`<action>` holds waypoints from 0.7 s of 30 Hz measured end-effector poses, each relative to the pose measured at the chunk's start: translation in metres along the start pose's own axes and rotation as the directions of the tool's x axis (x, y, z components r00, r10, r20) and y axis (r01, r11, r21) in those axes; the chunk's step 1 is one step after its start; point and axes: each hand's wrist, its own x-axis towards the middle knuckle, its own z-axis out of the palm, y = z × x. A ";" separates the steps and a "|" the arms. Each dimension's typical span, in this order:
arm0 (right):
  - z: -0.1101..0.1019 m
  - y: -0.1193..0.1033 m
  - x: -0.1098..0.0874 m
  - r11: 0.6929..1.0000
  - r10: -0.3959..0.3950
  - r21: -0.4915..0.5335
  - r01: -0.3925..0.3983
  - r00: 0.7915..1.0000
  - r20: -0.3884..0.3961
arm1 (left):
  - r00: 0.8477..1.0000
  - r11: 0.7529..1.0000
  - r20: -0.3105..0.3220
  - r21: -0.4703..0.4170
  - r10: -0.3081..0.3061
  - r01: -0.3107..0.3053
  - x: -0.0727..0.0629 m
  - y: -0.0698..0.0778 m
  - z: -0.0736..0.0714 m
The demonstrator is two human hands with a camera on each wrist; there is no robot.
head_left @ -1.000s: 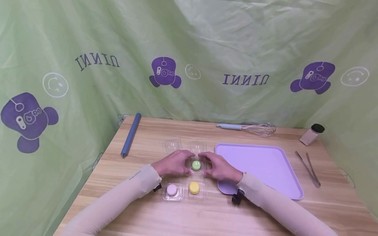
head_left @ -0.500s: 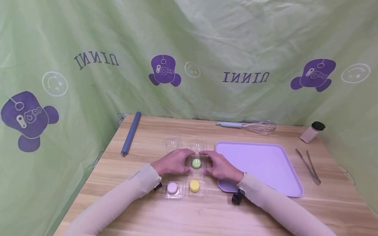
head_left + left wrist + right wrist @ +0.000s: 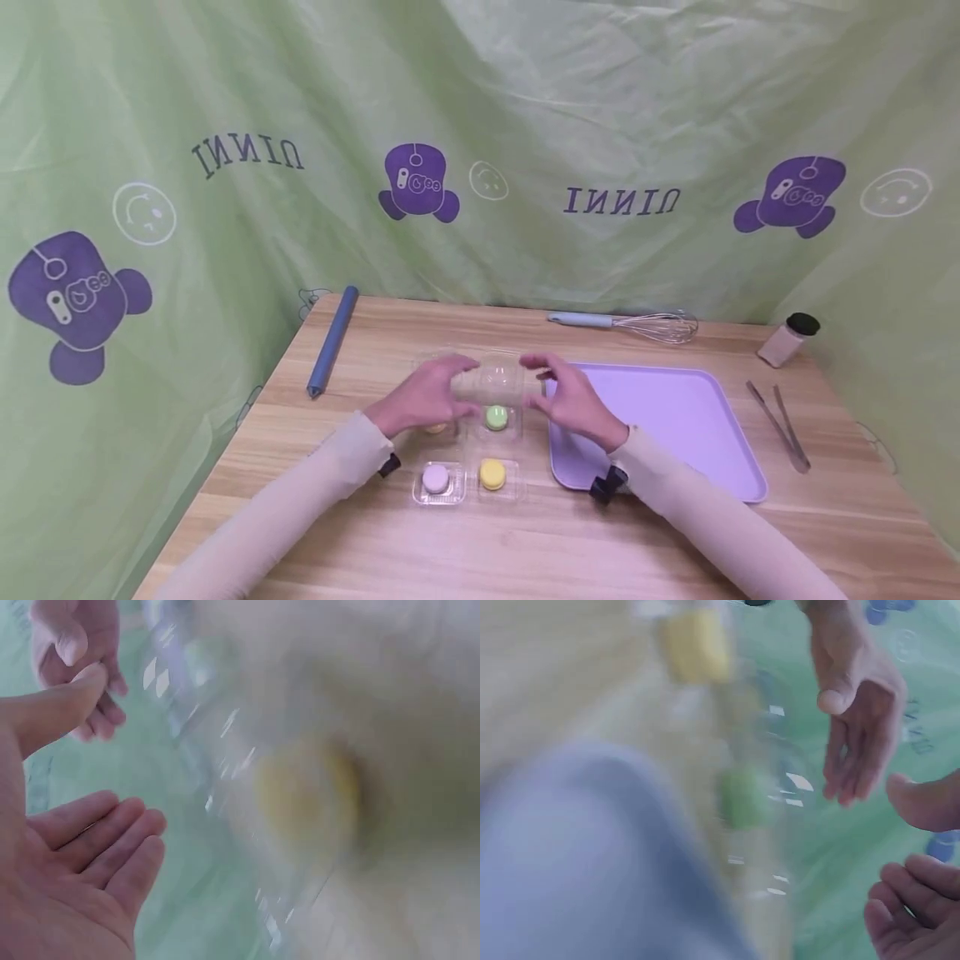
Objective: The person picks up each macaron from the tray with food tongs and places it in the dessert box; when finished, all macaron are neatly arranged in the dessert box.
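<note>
In the head view my left hand (image 3: 427, 393) and right hand (image 3: 576, 404) are raised over the table, either side of a green macaron (image 3: 497, 417). That macaron sits in a clear plastic box with its lid (image 3: 500, 375) folded back. Neither hand holds anything; fingers and thumbs are spread in loose curves. An orange-toned macaron (image 3: 436, 428) is mostly hidden under my left hand. Nearer me, a pink macaron (image 3: 435, 478) and a yellow macaron (image 3: 492, 474) sit in clear boxes. The right wrist view shows the green macaron (image 3: 742, 798) blurred, beside both hands.
A purple tray (image 3: 667, 425) lies right of the boxes, partly under my right arm. Tongs (image 3: 780, 429) and a black-lidded jar (image 3: 787, 340) are at the far right. A whisk (image 3: 626, 325) lies along the back, a blue rolling pin (image 3: 333, 342) at the left.
Both hands have moved apart from around the green macaron, the left one leftward and the right one rightward. The orange-toned macaron now shows partly below my left hand.
</note>
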 end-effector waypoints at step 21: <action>0.035 -0.022 0.133 0.988 0.053 0.120 -0.097 0.943 0.330 | 0.999 0.968 -0.032 -0.249 -0.041 0.032 0.015 -0.107 -0.067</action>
